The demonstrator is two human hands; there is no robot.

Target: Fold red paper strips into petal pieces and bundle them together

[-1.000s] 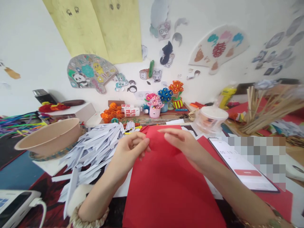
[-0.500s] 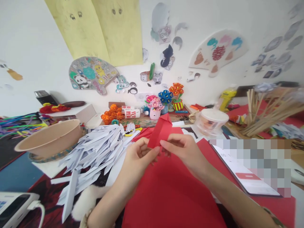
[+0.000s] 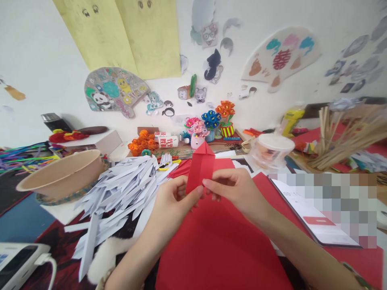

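A small folded red paper piece (image 3: 201, 165) with a pointed top stands upright between my two hands. My left hand (image 3: 172, 201) pinches its lower left edge with thumb and fingers closed. My right hand (image 3: 237, 189) pinches its lower right edge, fingers curled round it. Both hands hover over a large red paper sheet (image 3: 217, 245) that lies on the table in front of me.
A heap of folded white paper strips (image 3: 121, 189) lies left of my hands, beside a tan bowl (image 3: 60, 171). A phone (image 3: 314, 219) lies at right, a lidded clear tub (image 3: 270, 151) behind it, wooden sticks (image 3: 347, 139) far right, a white device (image 3: 18, 264) bottom left.
A second ago my hands pressed on the flat red sheet; since then they have lifted the small folded red piece and turned it upright between them.
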